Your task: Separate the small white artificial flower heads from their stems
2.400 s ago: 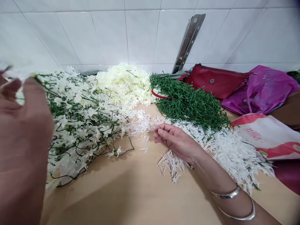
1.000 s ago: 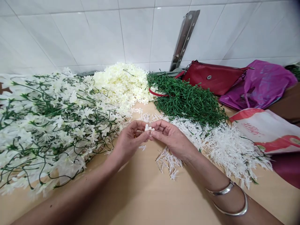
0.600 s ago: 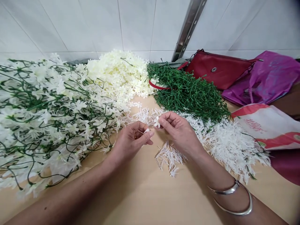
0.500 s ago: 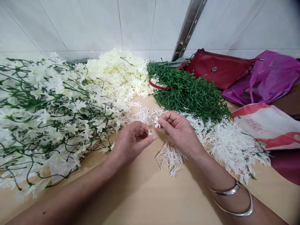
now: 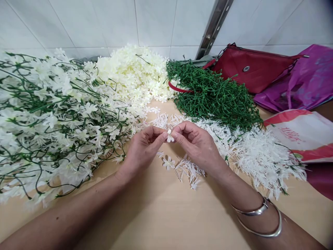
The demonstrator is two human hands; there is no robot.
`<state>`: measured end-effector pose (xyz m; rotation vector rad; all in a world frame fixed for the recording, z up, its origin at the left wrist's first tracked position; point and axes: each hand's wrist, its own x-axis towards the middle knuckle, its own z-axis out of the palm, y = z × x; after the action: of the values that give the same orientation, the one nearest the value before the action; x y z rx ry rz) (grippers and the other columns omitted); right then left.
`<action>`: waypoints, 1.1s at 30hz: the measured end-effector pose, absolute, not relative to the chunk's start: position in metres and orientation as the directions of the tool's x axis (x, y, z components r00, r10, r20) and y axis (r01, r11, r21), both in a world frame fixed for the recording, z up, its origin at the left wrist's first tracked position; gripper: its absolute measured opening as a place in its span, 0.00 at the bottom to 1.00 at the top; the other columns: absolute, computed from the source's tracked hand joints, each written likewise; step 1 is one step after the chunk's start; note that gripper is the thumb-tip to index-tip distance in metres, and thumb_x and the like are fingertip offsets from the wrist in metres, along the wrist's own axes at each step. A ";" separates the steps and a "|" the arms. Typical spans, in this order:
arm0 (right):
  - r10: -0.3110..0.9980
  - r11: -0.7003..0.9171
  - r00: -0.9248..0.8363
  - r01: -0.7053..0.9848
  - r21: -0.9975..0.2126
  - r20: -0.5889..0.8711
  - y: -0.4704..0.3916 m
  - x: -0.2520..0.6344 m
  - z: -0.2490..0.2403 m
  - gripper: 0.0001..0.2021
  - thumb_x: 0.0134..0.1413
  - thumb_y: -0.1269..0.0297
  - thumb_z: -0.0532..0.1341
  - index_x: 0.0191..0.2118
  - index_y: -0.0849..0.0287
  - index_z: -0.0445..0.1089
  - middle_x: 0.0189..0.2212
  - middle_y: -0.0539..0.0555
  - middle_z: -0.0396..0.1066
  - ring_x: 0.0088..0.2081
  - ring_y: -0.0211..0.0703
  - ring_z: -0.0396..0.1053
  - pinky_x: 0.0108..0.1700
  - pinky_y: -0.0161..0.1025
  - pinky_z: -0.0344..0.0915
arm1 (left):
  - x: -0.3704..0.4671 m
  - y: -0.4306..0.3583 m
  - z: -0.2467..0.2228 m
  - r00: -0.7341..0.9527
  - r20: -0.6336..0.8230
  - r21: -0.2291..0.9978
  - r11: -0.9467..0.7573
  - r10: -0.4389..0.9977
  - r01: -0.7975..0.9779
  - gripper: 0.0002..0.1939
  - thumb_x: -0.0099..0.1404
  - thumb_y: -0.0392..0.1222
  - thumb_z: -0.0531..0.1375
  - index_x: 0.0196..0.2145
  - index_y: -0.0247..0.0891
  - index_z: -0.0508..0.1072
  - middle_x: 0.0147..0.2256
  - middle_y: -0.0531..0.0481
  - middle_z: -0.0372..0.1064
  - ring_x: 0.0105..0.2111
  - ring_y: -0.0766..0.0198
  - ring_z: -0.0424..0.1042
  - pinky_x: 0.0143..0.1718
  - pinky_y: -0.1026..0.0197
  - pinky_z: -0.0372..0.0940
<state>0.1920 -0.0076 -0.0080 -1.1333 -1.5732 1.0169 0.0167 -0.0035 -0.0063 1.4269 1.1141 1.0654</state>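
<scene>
A small white artificial flower point(image 5: 170, 136) is pinched between the fingertips of both hands, above the middle of the table. My left hand point(image 5: 142, 147) grips it from the left side, thumb and forefinger closed. From the right, my right hand point(image 5: 199, 144) also pinches it, with the other fingers curled. Just below the hands a loose white flower point(image 5: 168, 163) lies on the table, next to a small heap of thin white stamens point(image 5: 188, 170). Behind my hands lies a strip of more white stamen pieces point(image 5: 161, 121).
Assembled flower sprays point(image 5: 52, 125) cover the left side. A heap of cream blossoms point(image 5: 140, 69) and green plastic stems point(image 5: 213, 93) lie at the back. To the right are a large stamen pile point(image 5: 267, 159), a red handbag point(image 5: 260, 66), a purple bag point(image 5: 309, 76) and a white-red bag point(image 5: 299, 135).
My hands have come together, and both now pinch one flower. A loose flower now shows on the table below them. The view has shifted slightly.
</scene>
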 end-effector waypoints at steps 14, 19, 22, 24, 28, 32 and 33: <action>0.970 0.231 -0.104 0.100 -0.968 0.221 -0.008 0.189 -0.006 0.08 0.56 0.63 0.67 0.40 0.56 0.71 0.35 0.51 0.73 0.36 0.39 0.70 0.42 0.40 0.70 | 0.017 -0.003 -0.006 0.242 0.031 0.999 -0.040 0.970 0.034 0.07 0.63 0.42 0.65 0.34 0.36 0.75 0.31 0.50 0.76 0.33 0.65 0.75 0.38 0.63 0.69; 0.974 0.217 -0.075 0.065 -0.974 0.212 -0.003 0.193 -0.007 0.08 0.55 0.63 0.68 0.38 0.54 0.70 0.33 0.50 0.72 0.35 0.39 0.70 0.41 0.39 0.70 | 0.018 -0.002 -0.005 0.248 0.016 1.000 -0.015 0.969 -0.007 0.07 0.62 0.41 0.66 0.35 0.36 0.76 0.30 0.52 0.75 0.31 0.67 0.73 0.36 0.65 0.68; 0.972 0.228 -0.083 0.085 -0.970 0.222 -0.004 0.193 -0.008 0.06 0.56 0.64 0.68 0.36 0.54 0.69 0.30 0.48 0.70 0.32 0.38 0.68 0.36 0.37 0.67 | 0.017 -0.002 -0.004 0.240 0.012 0.999 -0.022 0.971 0.040 0.07 0.62 0.43 0.66 0.34 0.36 0.76 0.28 0.52 0.74 0.29 0.67 0.72 0.33 0.65 0.66; 0.962 0.265 -0.092 0.113 -0.958 0.256 -0.005 0.193 -0.008 0.04 0.57 0.66 0.66 0.35 0.54 0.70 0.29 0.48 0.69 0.31 0.38 0.66 0.35 0.37 0.65 | 0.016 -0.002 -0.004 0.237 0.010 0.998 -0.026 0.972 0.064 0.07 0.63 0.44 0.65 0.33 0.36 0.75 0.28 0.52 0.74 0.29 0.67 0.71 0.32 0.65 0.65; 0.917 0.396 -0.148 0.242 -0.886 0.369 -0.009 0.191 -0.007 0.04 0.60 0.71 0.63 0.35 0.54 0.72 0.33 0.49 0.71 0.36 0.39 0.67 0.41 0.39 0.65 | 0.015 -0.001 -0.003 0.242 0.020 0.996 -0.042 0.970 0.083 0.08 0.64 0.43 0.64 0.32 0.36 0.74 0.27 0.53 0.72 0.28 0.68 0.69 0.32 0.66 0.64; 0.910 0.415 -0.137 0.321 -0.851 0.392 -0.010 0.192 -0.005 0.04 0.61 0.70 0.63 0.37 0.54 0.75 0.34 0.50 0.74 0.37 0.42 0.70 0.42 0.41 0.67 | 0.015 0.000 -0.003 0.267 0.016 0.999 -0.026 0.964 0.033 0.07 0.64 0.43 0.65 0.33 0.36 0.76 0.28 0.52 0.73 0.29 0.67 0.70 0.34 0.65 0.65; 0.912 0.409 -0.126 0.326 -0.852 0.389 -0.009 0.192 -0.006 0.04 0.61 0.69 0.64 0.38 0.54 0.76 0.34 0.51 0.74 0.37 0.42 0.70 0.42 0.42 0.68 | 0.015 0.000 -0.003 0.269 0.012 1.000 -0.018 0.963 0.019 0.07 0.63 0.43 0.65 0.33 0.36 0.77 0.28 0.52 0.74 0.30 0.67 0.71 0.34 0.65 0.65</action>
<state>0.1922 -0.0094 -0.0055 -1.0990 -1.6719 0.7394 0.0147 0.0000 -0.0027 1.3521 1.0134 1.0063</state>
